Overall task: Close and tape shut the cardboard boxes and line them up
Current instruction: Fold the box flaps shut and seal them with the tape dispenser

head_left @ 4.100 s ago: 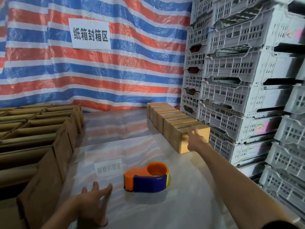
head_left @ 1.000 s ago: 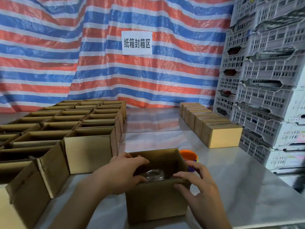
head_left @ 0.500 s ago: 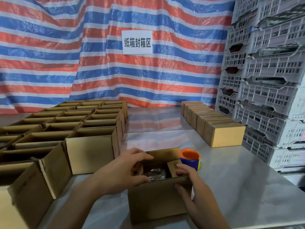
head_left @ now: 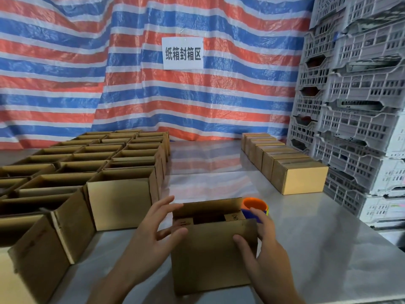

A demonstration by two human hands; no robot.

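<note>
A small cardboard box (head_left: 210, 257) stands on the steel table right in front of me. Its two short side flaps lie folded inward, while the far flap (head_left: 208, 207) still stands up. My right hand (head_left: 265, 246) grips the box's near right corner, thumb on the front face and fingers round the side. My left hand (head_left: 151, 242) hovers at the box's left side with fingers spread, thumb by the near left corner. An orange and blue tape dispenser (head_left: 255, 205) sits just behind the box, partly hidden by it.
Several open boxes (head_left: 118, 194) fill the table's left side in a grid. A row of closed boxes (head_left: 300, 178) runs along the right, against stacked grey crates (head_left: 355, 119). A striped tarp with a white sign (head_left: 183, 53) forms the back wall.
My left hand has come out of the box and spread beside it. Both short side flaps are now folded inward. My right hand has shifted to the near right corner.
</note>
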